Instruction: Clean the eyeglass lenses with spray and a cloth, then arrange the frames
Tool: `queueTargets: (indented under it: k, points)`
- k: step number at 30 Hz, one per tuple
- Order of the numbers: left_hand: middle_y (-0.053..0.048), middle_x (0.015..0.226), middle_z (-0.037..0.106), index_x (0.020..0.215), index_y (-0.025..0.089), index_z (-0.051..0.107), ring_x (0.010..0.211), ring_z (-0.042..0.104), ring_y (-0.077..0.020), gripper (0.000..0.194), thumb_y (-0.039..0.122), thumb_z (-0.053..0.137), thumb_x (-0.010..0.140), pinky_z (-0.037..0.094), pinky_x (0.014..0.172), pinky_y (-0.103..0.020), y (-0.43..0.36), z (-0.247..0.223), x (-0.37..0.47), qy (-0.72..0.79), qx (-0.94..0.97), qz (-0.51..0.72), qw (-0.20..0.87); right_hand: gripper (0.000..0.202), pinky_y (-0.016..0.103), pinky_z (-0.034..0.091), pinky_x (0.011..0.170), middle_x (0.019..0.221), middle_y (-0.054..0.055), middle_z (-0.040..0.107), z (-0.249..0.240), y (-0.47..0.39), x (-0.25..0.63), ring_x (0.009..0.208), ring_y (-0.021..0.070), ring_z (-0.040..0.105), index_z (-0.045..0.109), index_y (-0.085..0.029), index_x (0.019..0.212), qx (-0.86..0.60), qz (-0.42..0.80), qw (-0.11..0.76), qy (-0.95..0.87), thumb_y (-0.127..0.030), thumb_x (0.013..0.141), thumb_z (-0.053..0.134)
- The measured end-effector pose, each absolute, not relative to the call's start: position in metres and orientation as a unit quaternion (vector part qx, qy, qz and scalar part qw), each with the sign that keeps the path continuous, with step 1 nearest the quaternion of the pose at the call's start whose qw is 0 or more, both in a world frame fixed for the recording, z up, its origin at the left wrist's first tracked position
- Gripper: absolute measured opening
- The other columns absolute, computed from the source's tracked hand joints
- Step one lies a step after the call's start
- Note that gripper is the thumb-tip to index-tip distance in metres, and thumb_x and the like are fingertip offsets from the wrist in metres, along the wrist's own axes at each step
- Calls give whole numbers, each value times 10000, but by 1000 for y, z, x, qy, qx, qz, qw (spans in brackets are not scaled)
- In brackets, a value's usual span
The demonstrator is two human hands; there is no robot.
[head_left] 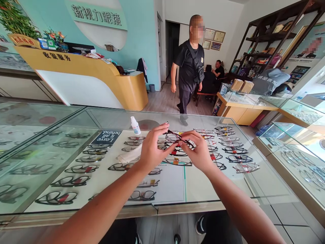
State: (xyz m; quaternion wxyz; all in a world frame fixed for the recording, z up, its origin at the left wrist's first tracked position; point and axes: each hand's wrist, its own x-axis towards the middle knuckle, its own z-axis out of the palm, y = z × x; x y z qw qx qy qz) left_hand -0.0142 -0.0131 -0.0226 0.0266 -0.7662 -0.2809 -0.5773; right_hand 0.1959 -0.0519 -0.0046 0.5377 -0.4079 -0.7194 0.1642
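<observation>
A pair of dark-framed eyeglasses [173, 136] is held up over the glass display case, between my two hands. My left hand [155, 145] grips the left side of the frame, thumb below and fingers above. On the other side, my right hand [198, 149] pinches the frame between thumb and fingers. Left of my left hand, a pale cloth [128, 155] lies on the glass, partly hidden by that hand. Behind the cloth stands a small white bottle [135, 126].
Rows of eyeglasses [73, 181] lie inside the glass display case [203, 207], beside a dark blue printed card [105, 138]. A person in black [189, 66] walks beyond it. A yellow counter [130, 89] stands back left; more glass cases [299, 149] stand at right.
</observation>
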Motion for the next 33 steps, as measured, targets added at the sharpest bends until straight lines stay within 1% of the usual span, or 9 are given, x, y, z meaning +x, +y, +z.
queueTargets:
  k: [9, 14, 20, 23, 25, 27, 29, 31, 33]
  points:
    - [-124, 1401, 756, 1412, 301, 544, 1348, 743, -314, 609, 247, 880, 907, 641, 1127, -551, -18, -19, -13, -273, -764, -584, -3, 92, 509, 551, 1058, 1187, 82, 820, -2, -50, 201, 1171, 288, 745, 821, -296, 957, -401, 200, 527, -722, -304, 1008, 745]
    - [-138, 1391, 743, 1384, 292, 561, 1329, 743, -309, 571, 224, 865, 905, 666, 1075, -534, -22, -19, -10, -266, -745, -598, -130, 101, 489, 551, 1128, 1313, 80, 819, 0, -50, 202, 1259, 279, 754, 833, -288, 943, -375, 293, 534, -699, -351, 997, 776]
    - [-145, 1400, 727, 1393, 296, 570, 1307, 749, -308, 564, 272, 857, 908, 671, 1062, -516, -24, -20, -8, -264, -727, -594, -222, 176, 442, 608, 1025, 1190, 58, 863, -5, -46, 203, 1126, 262, 803, 848, -283, 967, -358, 394, 522, -666, -454, 971, 804]
    - [-145, 1486, 675, 1438, 297, 544, 1294, 736, -291, 628, 282, 868, 901, 647, 1050, -490, -23, -20, -8, -276, -729, -594, -199, 220, 446, 608, 1012, 1181, 67, 861, -9, -43, 204, 1099, 266, 804, 857, -278, 945, -374, 377, 539, -654, -496, 947, 826]
    - [-118, 1381, 689, 1386, 286, 572, 1137, 742, -247, 583, 300, 875, 889, 634, 956, -440, -25, -19, -8, -306, -712, -617, -138, 222, 453, 607, 1020, 1190, 73, 860, -11, -41, 204, 1107, 271, 804, 862, -280, 946, -395, 354, 559, -638, -500, 939, 831]
    - [-42, 1088, 702, 1231, 271, 649, 892, 687, -185, 357, 306, 833, 926, 593, 822, -374, -28, -17, -8, -332, -702, -623, -93, 205, 457, 610, 1036, 1185, 74, 863, -12, -39, 204, 1124, 274, 806, 865, -283, 945, -409, 331, 579, -623, -485, 936, 831]
    - [13, 837, 649, 1051, 260, 713, 721, 599, -153, 86, 309, 757, 996, 534, 712, -327, -32, -15, -7, -338, -726, -590, -104, 185, 458, 620, 1040, 1168, 77, 864, -13, -39, 202, 1129, 277, 807, 864, -282, 935, -414, 307, 594, -618, -465, 934, 831]
    - [23, 732, 645, 984, 259, 772, 643, 566, -147, 117, 346, 715, 1037, 489, 637, -308, -35, -14, -4, -341, -754, -540, -154, 165, 458, 630, 1038, 1156, 85, 859, -15, -41, 197, 1137, 280, 805, 862, -282, 930, -418, 277, 603, -621, -442, 939, 827]
    - [14, 717, 681, 1013, 261, 821, 611, 563, -153, 181, 414, 727, 1032, 467, 592, -307, -37, -15, -2, -358, -752, -516, -201, 135, 453, 638, 1034, 1160, 91, 852, -17, -43, 191, 1132, 277, 804, 862, -284, 936, -422, 240, 608, -629, -409, 953, 816]
